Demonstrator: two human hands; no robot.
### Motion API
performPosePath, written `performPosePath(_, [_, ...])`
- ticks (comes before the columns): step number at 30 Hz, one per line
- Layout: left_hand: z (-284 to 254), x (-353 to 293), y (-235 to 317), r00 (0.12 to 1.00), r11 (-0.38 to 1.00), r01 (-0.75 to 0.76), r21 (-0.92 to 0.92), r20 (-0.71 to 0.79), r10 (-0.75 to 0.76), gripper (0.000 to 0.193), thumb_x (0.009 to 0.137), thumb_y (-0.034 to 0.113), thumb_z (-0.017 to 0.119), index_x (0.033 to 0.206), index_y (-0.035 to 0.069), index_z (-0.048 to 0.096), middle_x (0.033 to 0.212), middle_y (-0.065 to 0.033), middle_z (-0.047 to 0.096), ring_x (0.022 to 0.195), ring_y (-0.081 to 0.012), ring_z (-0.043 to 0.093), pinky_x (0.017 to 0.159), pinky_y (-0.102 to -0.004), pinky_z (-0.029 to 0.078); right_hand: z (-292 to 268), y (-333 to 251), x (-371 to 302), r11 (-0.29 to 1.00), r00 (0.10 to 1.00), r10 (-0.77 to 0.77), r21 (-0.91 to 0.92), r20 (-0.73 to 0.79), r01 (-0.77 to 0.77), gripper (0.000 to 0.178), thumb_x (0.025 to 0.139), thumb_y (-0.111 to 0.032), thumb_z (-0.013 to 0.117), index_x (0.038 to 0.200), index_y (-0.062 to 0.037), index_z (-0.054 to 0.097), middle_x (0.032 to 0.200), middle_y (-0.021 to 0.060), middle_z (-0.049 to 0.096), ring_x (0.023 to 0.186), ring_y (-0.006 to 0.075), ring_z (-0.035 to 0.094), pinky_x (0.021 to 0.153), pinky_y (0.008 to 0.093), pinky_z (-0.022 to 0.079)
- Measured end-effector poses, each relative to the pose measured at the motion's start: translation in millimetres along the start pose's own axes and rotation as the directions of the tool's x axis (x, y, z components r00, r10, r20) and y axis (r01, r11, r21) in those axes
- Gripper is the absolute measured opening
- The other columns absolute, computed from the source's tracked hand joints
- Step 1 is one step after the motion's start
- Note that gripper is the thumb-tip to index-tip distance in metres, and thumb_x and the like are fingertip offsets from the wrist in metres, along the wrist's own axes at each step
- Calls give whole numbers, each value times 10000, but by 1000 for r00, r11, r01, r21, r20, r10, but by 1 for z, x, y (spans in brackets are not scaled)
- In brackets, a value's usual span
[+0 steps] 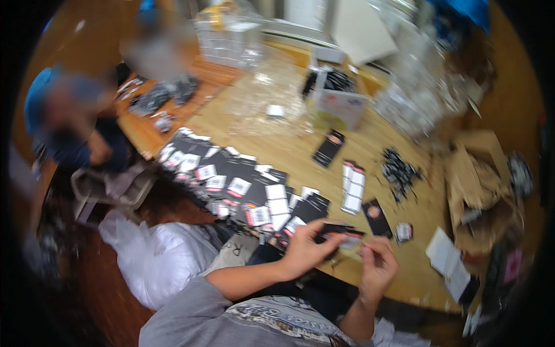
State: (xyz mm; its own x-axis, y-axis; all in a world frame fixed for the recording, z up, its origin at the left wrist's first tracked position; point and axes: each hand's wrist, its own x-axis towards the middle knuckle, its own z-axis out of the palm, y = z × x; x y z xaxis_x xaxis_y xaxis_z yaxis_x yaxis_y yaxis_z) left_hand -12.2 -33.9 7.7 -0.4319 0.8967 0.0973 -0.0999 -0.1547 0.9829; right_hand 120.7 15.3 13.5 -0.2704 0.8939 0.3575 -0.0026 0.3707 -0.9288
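- My left hand (306, 248): one, clamped with thumb and fingers on a small dark card bundle (342, 228), held over the near edge of the table, in front of my body. Number of cards in it: cannot tell.
- My right hand (377, 267): one, thumb and forefinger drawn together just beside the bundle's right end; whether anything thin sits between them, I cannot tell.
- Wooden table (277, 151): one, pale yellow top, bearing the goods below.
- Spread black cards (226, 178): many, overlapping, white labels among them, running from my left hand away to the far left.
- White label strips (353, 186): lying side by side beyond my hands.
- Single black card (377, 217): one, flat, near my right hand.
- Second black card (328, 148): one, farther off, before the open white box (341, 106), which holds dark items.
- Dark cords (399, 173): one loose heap, right of the strips.
- Small labelled piece (403, 232): one, right of the single card.
- Brown paper bag (484, 199): one, crumpled, at the right.
- White plastic bag (165, 257): one, full, left of my lap.
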Motion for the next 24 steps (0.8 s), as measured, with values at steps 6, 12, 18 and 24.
performPosePath(6, [5, -3, -5, 995, 998, -64, -12, -75, 63, 198, 697, 15, 639, 880, -34, 581, 774, -48, 609, 674, -54, 535, 605, -179, 442, 3, -4, 6, 992, 993, -111, -49, 41, 113, 95, 625, 42, 619, 676, 20, 541, 875, 106, 485, 759, 178, 500, 711, 259, 391])
performPosePath(12, [10, -5, 0, 987, 981, -157, 117, 3, 158, 196, 687, -8, 638, 872, -37, 583, 754, -63, 609, 649, -58, 535, 571, -181, 439, -4, 0, 7, 997, 995, -13, 79, 103, 4, 88, 643, 59, 591, 669, 21, 516, 894, 111, 501, 773, 174, 512, 716, 255, 393])
performPosePath(18, [10, -7, -2, 924, 901, -382, 204, 73, 375, 179, 660, -68, 626, 826, -37, 566, 762, -116, 609, 660, -141, 590, 575, -221, 459, -7, 1, 1, 953, 988, 66, 285, 139, -103, 64, 698, 77, 534, 699, 31, 489, 889, 113, 505, 810, 133, 492, 739, 223, 378])
performPosePath(24, [13, -6, 1, 882, 842, -471, 265, 152, 446, 213, 644, -91, 618, 835, -21, 558, 773, -134, 607, 667, -198, 606, 588, -243, 471, -13, 0, 1, 927, 980, 83, 348, 181, -143, 40, 719, 69, 510, 710, 38, 486, 902, 117, 499, 829, 136, 486, 749, 226, 377])
